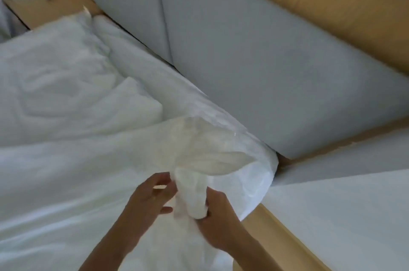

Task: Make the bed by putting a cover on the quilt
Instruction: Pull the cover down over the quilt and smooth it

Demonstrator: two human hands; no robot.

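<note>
The cover (254, 173) lies bunched at the bed corner just below the headboard (243, 60). Its mouth gapes toward the headboard, showing a cream layer inside that is probably the quilt (205, 155). The right hand (219, 222) grips a twisted corner of the cover, likely to pin the corner while fabric is worked over it. The left hand (148, 199), farther from the headboard, is loosely spread with thumb and fingers apart, fingertips at the bunch, seemingly ready to pull fabric along. A pillow (66, 67) rests along the headboard's foot, and the wooden frame (272, 233) runs away from it.
</note>
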